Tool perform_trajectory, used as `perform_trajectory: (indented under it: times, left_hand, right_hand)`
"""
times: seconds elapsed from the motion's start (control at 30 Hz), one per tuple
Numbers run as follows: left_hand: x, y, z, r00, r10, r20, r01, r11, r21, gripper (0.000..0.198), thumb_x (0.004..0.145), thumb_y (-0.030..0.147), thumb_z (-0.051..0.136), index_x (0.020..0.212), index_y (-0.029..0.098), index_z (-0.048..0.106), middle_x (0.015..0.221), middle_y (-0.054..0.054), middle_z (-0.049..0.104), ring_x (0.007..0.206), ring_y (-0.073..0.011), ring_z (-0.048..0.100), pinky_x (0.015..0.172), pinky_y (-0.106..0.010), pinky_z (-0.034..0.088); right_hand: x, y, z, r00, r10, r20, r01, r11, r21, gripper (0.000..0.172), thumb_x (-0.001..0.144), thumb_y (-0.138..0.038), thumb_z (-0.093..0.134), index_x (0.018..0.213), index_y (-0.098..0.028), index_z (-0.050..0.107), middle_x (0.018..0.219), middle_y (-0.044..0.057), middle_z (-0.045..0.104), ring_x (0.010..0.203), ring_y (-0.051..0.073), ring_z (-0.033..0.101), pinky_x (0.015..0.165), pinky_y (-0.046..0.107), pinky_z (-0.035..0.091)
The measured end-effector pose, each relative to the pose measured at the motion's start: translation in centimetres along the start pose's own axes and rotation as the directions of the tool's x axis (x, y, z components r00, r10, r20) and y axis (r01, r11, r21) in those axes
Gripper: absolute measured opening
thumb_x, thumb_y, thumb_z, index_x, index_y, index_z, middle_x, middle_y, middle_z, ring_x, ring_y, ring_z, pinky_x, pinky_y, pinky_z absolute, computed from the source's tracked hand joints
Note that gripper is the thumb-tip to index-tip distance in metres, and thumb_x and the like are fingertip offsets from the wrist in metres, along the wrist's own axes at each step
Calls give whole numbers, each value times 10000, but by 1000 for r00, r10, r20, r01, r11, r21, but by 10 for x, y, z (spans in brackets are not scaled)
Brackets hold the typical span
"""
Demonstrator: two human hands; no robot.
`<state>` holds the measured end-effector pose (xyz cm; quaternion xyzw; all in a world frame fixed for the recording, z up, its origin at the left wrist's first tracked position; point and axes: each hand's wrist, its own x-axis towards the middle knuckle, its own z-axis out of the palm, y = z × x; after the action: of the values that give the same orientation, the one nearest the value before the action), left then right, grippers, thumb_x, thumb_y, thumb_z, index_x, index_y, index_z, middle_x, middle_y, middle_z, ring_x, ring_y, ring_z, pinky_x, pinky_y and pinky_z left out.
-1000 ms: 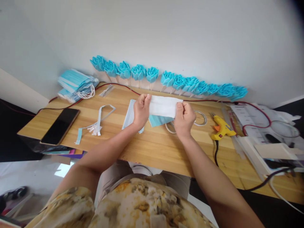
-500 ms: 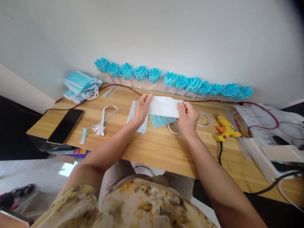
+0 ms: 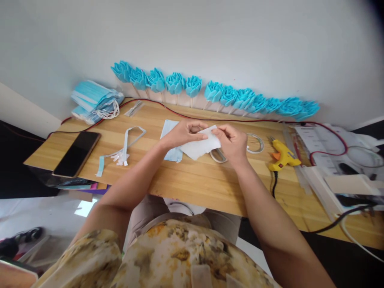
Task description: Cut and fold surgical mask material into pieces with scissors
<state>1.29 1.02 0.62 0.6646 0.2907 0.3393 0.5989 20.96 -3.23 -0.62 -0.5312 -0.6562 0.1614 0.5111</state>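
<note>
Between both hands a white fabric sheet (image 3: pixel 200 145) is held over the table, tilted, its lower left corner hanging down. My left hand (image 3: pixel 187 133) pinches its upper left part between thumb and fingers. At the upper right corner my right hand (image 3: pixel 232 144) grips it, thumb on top. Flat on the table by the left wrist lies a light blue piece of mask fabric (image 3: pixel 173 155), partly covered by the hand. Under the right hand, a scissors handle (image 3: pixel 218 156) shows in part; the blades are hidden.
Blue fabric flowers on sticks (image 3: pixel 175 83) lean along the wall. Stacked masks (image 3: pixel 96 100) and a phone (image 3: pixel 77 154) are on the left, near cut strips (image 3: pixel 121 156). A tape roll (image 3: pixel 255 143), yellow glue gun (image 3: pixel 283 155) and power strip (image 3: pixel 322 192) are on the right.
The white sheet was stretched level between my hands; now it is tilted, and my hands are closer together. My left hand has moved right and turned. The view has shifted slightly.
</note>
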Motion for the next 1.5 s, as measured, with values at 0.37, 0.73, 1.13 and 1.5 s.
perform_trajectory:
  times: [0.37, 0.73, 1.13, 1.5]
  left_hand:
    - [8, -11, 7, 950, 15, -310, -45, 995, -90, 246, 769, 393, 774, 846, 169, 712, 766, -16, 702, 621, -123, 620, 563, -233, 465]
    - [9, -10, 5, 944, 81, -320, -126, 985, -122, 299, 744, 423, 802, 900, 181, 719, 780, -6, 713, 663, -110, 630, 593, -210, 453]
    - [9, -13, 8, 935, 68, -349, -126, 981, -145, 218, 853, 341, 729, 1032, 221, 762, 832, -14, 717, 685, -113, 633, 633, -232, 490]
    - [12, -9, 4, 947, 92, -309, -143, 979, -145, 542, 770, 346, 817, 1275, 238, 653, 824, -21, 644, 628, -137, 588, 531, -252, 454]
  right_hand:
    - [3, 11, -2, 970, -2, 241, -90, 925, 369, 625, 908, -765, 466, 1210, -265, 688, 988, 63, 699, 858, 198, 665, 721, 337, 549]
    - [5, 12, 6, 950, 218, 225, -293, 874, 387, 661, 875, -797, 481, 1196, -259, 692, 1103, 95, 745, 984, 238, 706, 690, 347, 602]
    - [5, 5, 8, 918, 314, 242, -384, 855, 349, 445, 638, -599, 823, 631, -203, 620, 569, -36, 571, 522, 101, 461, 479, 238, 369]
    - [10, 15, 3, 955, 225, 191, -281, 893, 353, 406, 729, -552, 770, 951, -219, 700, 816, 10, 704, 711, 160, 621, 643, 296, 499]
